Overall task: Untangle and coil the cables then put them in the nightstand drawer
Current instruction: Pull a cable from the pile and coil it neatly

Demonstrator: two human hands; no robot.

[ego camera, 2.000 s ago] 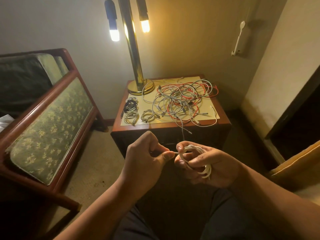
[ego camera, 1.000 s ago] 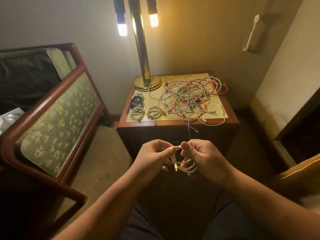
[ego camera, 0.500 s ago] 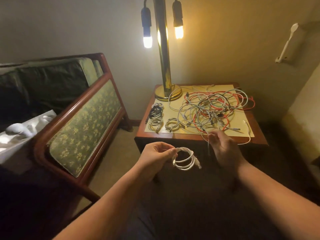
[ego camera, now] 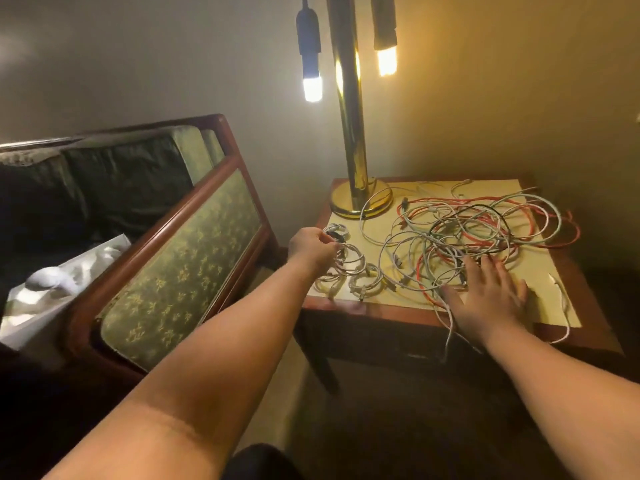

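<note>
Several coils [ego camera: 349, 271] lie on the left part of the nightstand [ego camera: 391, 311], on its yellow mat [ego camera: 540, 285]: one white coil sits right under my left hand [ego camera: 311, 245], two more lie just in front of it near the front edge, and a darker one shows behind the fingers. My left hand reaches over that group with the fingers pinched at the white coil; I read it as gripping the loop (the fingertips are partly hidden by the cable, so the contact is hard to judge). To the right of the coils spreads the tangle [ego camera: 474, 230], a loose heap of white, grey, red and black cables covering most of the mat. My right hand [ego camera: 488, 294] lies flat and spread on the near edge of that heap, palm down, fingers apart, closed on nothing. One white strand from under that hand hangs over the front edge of the nightstand. A separate white cable [ego camera: 564, 306] trails along the right side of the mat, well apart from the coils. Behind the coils stands the brass lamp [ego camera: 351, 133], its base touching the mat's back-left corner, two bulbs lit. Left of the nightstand is a wood-framed sofa [ego camera: 180, 261] with green patterned padding, and white cloth [ego camera: 52, 282] rests on it.
</note>
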